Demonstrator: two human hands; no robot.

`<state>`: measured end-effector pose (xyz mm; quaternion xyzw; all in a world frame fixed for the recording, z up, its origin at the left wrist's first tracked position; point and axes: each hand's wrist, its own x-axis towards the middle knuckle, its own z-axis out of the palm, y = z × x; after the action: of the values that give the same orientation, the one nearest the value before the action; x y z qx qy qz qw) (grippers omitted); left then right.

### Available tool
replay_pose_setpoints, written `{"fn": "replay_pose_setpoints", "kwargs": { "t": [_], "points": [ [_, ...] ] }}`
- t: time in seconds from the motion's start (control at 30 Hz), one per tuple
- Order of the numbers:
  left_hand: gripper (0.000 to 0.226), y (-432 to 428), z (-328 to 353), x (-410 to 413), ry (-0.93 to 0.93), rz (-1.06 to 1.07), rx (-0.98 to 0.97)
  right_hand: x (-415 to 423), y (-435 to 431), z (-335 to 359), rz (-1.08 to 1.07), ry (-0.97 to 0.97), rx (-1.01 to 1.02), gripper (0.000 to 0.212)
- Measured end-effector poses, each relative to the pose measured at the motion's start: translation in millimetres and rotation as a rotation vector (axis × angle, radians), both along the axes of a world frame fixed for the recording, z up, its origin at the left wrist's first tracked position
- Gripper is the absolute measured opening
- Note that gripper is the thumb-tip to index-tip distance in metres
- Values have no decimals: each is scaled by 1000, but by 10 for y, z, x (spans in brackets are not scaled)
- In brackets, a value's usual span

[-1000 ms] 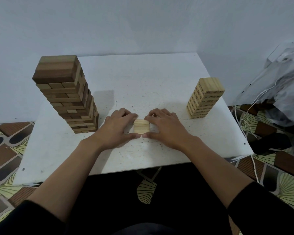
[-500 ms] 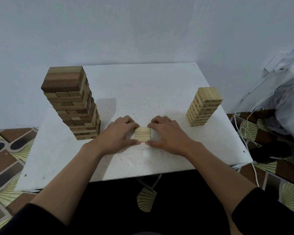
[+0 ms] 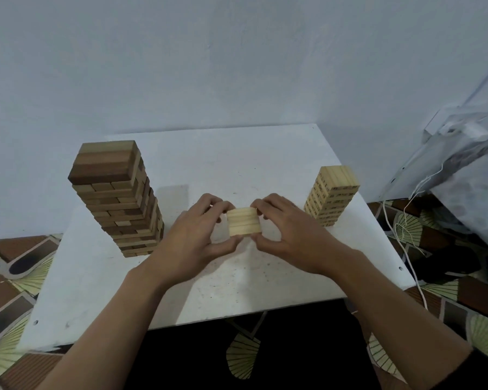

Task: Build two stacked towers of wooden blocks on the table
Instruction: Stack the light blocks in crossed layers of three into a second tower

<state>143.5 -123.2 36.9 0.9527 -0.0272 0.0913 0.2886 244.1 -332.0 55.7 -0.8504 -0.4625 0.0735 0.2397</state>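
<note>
Firstly, left hand (image 3: 192, 243): clamped on the left end of a small set of pale blocks (image 3: 243, 225), fingers curled over the far edge and thumb at the near edge.
Right hand (image 3: 290, 237): clamped on the opposite end of the same set in a mirrored grip, fingers over the top and thumb below.
Pale blocks: held between the two hands with several thin light strips showing side by side. Whether they rest on the worktop (image 3: 237, 164) or sit just clear of it cannot be told.
Dark tower (image 3: 116, 198): stands left of the left hand, close to its wrist. It is tall, made of mixed brown and tan layers, and upright.
Light tower (image 3: 331, 195): stands right of the right hand, just beyond its knuckles. It is shorter, all pale wood, with dark print on its sides.
Worktop: white and speckled, beneath both hands and both towers.
Sleeves: dark, at the near ends of both forearms.
Cord (image 3: 400, 229): white, trailing past the worktop edge, right of the right hand.
Plastic-wrapped bundle (image 3: 468, 175): further right, well apart from the hands.
Floor (image 3: 9, 280): patterned tiles on both sides of the worktop.
</note>
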Motion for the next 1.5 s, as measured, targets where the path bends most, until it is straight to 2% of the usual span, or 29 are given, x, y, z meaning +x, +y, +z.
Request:
{"fn": "replay_pose_setpoints", "kwargs": {
  "t": [0.13,0.3,0.4,0.53,0.63,0.73,0.9,1.03,1.13,1.3,1.5],
  "points": [
    [46,-69,462,143,-101,-33,8,16,-113,427,-67,-87,87,42],
    [49,-254,900,482,-154,-87,-25,247,-346,796,-120,-167,181,39],
    [51,-434,964,728,-166,-120,-29,473,-574,821,-139,-145,194,44],
    [58,-798,926,1092,-114,-120,65,790,-948,750,-233,-45,145,60],
    [55,-991,833,1285,-87,-100,105,958,-1106,687,-254,3,114,66],
    [56,-1074,742,1371,-90,-77,117,1061,-1162,655,-237,63,93,63],
    [54,-1110,614,1422,-95,-35,107,1172,-1172,574,-201,82,85,44],
    [53,-1121,570,1448,-86,-25,100,1226,-1177,528,-197,82,78,46],
    [53,-1128,542,1459,-76,-17,97,1242,-1184,506,-194,105,76,57],
    [56,-1127,507,1463,-50,-12,95,1297,-1205,426,-190,104,80,49],
    [54,-1128,482,1461,-33,-13,76,1306,-1209,383,-186,110,90,54]
  ]
}}
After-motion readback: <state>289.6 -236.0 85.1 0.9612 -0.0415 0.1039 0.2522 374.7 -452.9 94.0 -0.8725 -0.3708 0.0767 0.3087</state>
